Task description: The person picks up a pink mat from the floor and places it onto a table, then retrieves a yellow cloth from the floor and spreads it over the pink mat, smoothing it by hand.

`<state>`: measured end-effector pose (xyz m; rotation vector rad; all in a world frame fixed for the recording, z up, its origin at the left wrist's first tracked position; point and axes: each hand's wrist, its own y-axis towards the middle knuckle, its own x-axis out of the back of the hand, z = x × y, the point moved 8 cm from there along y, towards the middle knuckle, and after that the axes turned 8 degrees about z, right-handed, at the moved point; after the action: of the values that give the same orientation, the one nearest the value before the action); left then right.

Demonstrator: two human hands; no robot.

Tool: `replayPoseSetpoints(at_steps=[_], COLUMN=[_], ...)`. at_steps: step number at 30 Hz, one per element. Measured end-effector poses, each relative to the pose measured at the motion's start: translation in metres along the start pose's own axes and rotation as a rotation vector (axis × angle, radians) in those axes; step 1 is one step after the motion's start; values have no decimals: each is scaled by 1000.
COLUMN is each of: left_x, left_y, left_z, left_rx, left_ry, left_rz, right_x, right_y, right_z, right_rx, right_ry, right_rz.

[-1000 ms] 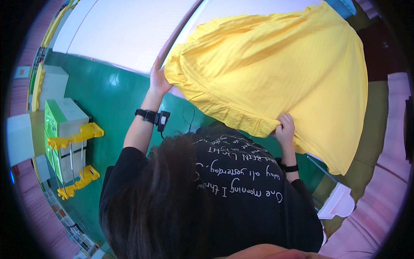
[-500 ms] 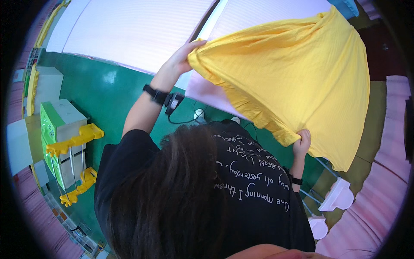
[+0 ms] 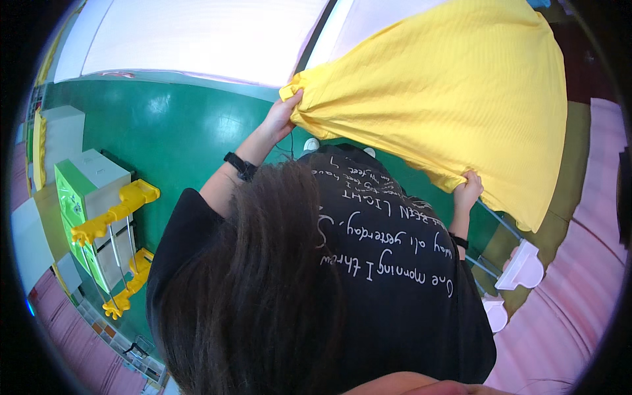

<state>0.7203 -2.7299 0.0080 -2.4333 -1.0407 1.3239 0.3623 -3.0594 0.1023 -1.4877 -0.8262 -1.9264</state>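
Observation:
A large yellow cloth (image 3: 447, 85) stretches between my hands and spreads away over the pale surface and off to the right. My left hand (image 3: 282, 118) grips its near left corner, where the fabric bunches into folds around the fingers. Further right, my right hand (image 3: 469, 189) has its fingers closed on the near edge. The cloth's far side reaches the top of the view and hides part of what lies under it. Each wrist wears a black band.
Ahead on the left is a wide white surface (image 3: 191, 39), split from its neighbour by a dark gap. On the green floor (image 3: 178, 125) stand a green-and-white cabinet (image 3: 76, 191) and a yellow rack (image 3: 118, 214) with metal rods. Pink rack ends (image 3: 521, 264) and pink drapery (image 3: 579, 283) are at right.
My left hand has come lower and nearer to me, drawing the cloth's corner with it. My right hand has risen slightly in view. The cloth lies flatter and has shifted up.

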Motion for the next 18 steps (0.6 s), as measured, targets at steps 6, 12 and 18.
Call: replayPoseSetpoints(at_steps=[6, 12, 18], left_x=[-8, 0, 21], left_y=[-5, -3, -4], left_z=[3, 0, 7], left_rx=[43, -213, -191], left_ry=[195, 781, 950], left_rz=[205, 81, 78], right_x=[-5, -2, 10], right_y=[-24, -50, -64], right_z=[2, 14, 24], right_rx=[-147, -230, -236], right_ry=[-108, -243, -266], right_rz=[-17, -24, -112])
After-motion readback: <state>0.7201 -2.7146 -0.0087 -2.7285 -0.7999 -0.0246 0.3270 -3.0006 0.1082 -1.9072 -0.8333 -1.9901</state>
